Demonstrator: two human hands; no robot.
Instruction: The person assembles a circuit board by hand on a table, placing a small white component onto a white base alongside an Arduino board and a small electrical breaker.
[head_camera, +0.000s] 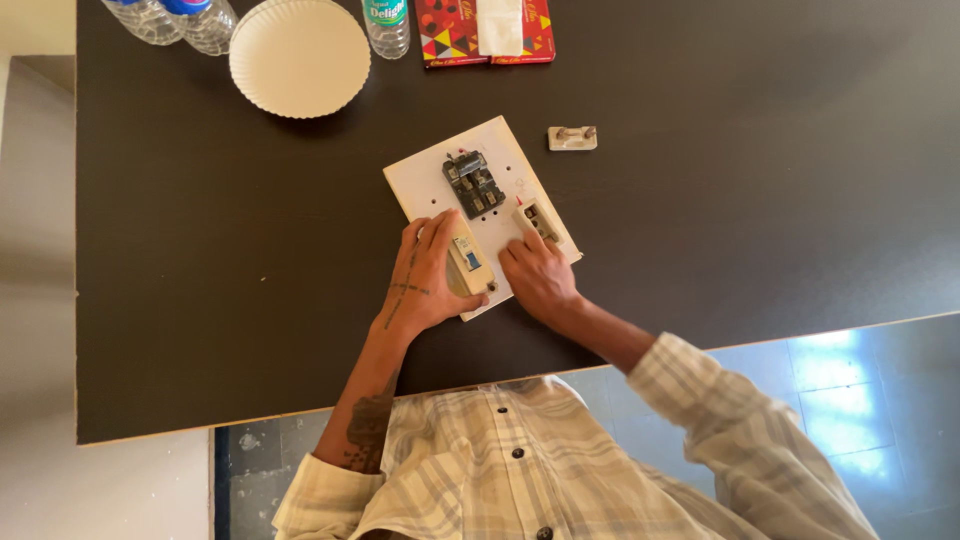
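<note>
Roughly mid-assembly: dark rectangular table (700, 220) carries white square mounting board (425, 180); black switch block (473, 183) and beige socket (540, 220) sit mounted. Left hand (425, 285) grasps beige breaker (468, 262), right hand (538, 280) presses board; small beige fitting (572, 138) lies apart, far right.

The person wears a pale cream plaid shirt (520, 470) with dark buttons (517, 453), sleeves rolled up, and dark tattoos mark the left forearm (375, 400) and the back of the left hand (425, 280).
</note>
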